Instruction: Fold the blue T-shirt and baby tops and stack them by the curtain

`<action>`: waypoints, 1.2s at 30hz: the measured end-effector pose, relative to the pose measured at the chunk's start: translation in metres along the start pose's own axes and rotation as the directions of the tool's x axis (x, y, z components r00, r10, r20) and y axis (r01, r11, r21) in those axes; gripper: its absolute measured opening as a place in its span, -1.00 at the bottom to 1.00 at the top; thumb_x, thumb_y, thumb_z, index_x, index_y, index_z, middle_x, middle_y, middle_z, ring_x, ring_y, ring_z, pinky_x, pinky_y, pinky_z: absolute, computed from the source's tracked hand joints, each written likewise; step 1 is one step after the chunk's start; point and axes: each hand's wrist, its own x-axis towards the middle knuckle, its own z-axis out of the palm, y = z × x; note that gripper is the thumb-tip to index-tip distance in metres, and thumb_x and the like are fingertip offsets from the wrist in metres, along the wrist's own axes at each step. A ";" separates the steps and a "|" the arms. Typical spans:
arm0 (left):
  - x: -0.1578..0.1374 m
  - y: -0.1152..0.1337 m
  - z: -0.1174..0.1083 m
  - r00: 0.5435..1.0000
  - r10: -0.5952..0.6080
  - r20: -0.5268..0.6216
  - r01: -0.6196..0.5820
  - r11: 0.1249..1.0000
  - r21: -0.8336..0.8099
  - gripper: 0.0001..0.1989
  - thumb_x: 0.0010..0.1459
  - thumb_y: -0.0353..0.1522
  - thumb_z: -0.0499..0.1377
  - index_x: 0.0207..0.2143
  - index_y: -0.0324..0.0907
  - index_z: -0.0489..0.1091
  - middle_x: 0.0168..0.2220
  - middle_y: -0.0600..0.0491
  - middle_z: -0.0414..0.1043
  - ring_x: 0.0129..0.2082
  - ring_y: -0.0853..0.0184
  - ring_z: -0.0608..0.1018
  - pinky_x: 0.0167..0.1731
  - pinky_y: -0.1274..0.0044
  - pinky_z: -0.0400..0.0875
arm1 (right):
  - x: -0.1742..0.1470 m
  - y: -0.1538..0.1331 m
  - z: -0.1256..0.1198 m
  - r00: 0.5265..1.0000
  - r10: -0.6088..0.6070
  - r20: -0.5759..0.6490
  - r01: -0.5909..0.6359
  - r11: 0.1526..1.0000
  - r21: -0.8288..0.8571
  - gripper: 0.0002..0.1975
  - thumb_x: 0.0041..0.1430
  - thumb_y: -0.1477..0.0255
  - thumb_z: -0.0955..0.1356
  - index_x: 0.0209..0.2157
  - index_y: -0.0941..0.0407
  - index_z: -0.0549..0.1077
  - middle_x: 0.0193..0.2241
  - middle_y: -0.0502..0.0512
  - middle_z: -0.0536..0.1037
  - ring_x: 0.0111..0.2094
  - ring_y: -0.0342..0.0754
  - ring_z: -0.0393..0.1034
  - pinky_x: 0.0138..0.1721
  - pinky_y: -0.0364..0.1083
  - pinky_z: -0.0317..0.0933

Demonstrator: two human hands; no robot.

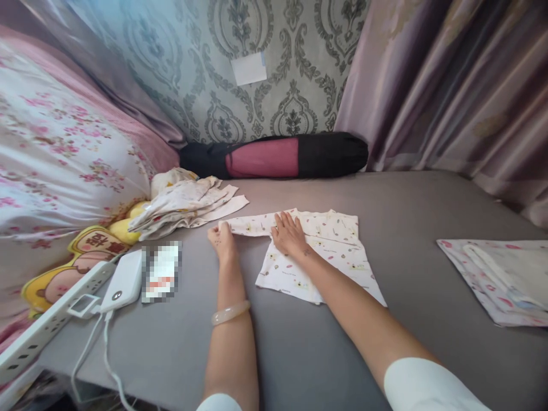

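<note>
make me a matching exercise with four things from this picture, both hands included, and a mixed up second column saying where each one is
Things
1. left hand
2. right hand
3. power bank
4. long black and pink bag

Places
a. along the foot of the patterned wall
b. at the end of the outstretched sleeve of the printed white shirt
c. beside the white power strip, with a cable plugged in
d. spread flat on the shirt, near where the sleeve joins

Pairs: 1-b, 2-d, 3-c, 4-a

Curtains (pixel 432 80), patterned wallpaper (pixel 299 74) and a grey bed (pixel 402 222) show a home.
</note>
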 end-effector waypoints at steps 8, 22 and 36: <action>-0.026 0.032 0.021 0.908 -0.180 0.378 0.370 0.768 -0.522 -0.88 0.11 -0.47 0.09 -0.27 -0.20 0.36 -0.27 -0.05 0.55 -0.13 0.26 0.59 -0.17 0.49 0.51 | -0.002 -0.002 -0.003 1.000 0.009 0.006 -0.009 1.000 -0.001 -0.36 0.36 0.15 0.01 0.33 0.21 0.04 0.36 0.20 -0.05 0.36 0.05 -0.29 0.30 0.11 -0.45; -0.072 0.029 0.063 0.889 -0.114 0.443 0.326 0.838 -0.438 -0.88 0.15 -0.36 0.16 -0.30 -0.24 0.32 -0.29 -0.10 0.55 -0.27 0.26 0.62 -0.19 0.41 0.49 | -0.013 0.034 -0.051 0.955 0.275 -0.109 -0.164 0.800 0.577 -0.59 0.32 0.35 0.14 0.11 0.15 0.35 0.11 0.20 0.43 0.12 -0.02 0.31 0.13 -0.04 0.14; -0.116 -0.007 0.084 0.821 -0.028 0.570 0.135 0.980 -0.148 -0.67 0.20 -0.09 0.11 -0.22 -0.14 0.16 -0.34 0.05 0.41 -0.40 0.39 0.53 -0.34 0.53 0.42 | -0.055 0.079 -0.059 0.838 0.437 0.327 -0.311 -0.111 0.944 -0.73 0.32 0.41 0.18 -0.14 0.27 0.41 -0.13 0.38 0.57 -0.28 -0.05 0.55 -0.11 -0.02 0.40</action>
